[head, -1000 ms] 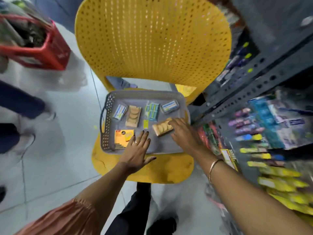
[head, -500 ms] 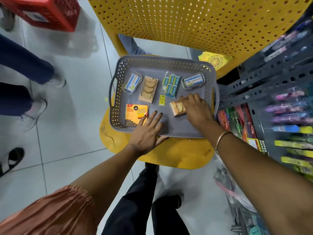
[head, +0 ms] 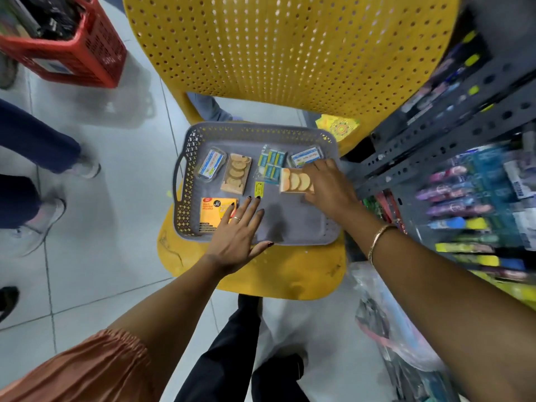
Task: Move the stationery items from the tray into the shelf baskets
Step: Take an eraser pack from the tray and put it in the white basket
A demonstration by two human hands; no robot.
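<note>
A grey tray (head: 304, 233) rests on the seat of a yellow chair (head: 290, 47). It holds two clear staple boxes (head: 211, 164) (head: 307, 158), a beige pack with round shapes (head: 236, 173), a bag of blue erasers (head: 271, 164), a small yellow tag (head: 259, 189) and an orange sticky-note pack (head: 214, 213). My right hand (head: 326, 188) grips a second beige pack (head: 295, 180) and tilts it up off the tray floor. My left hand (head: 239, 232) lies flat with fingers spread on the tray's front edge, partly over the sticky-note pack.
A grey metal shelf (head: 452, 134) with blurred pens and markers stands to the right. A red basket (head: 58, 39) sits on the floor at the back left. Another person's legs and shoes (head: 43, 158) are at the left. Plastic bags (head: 391, 329) lie below the shelf.
My right hand has closed on the beige pack and lifted its edge from the tray. The left hand stays flat on the tray's front edge. The camera has moved closer.
</note>
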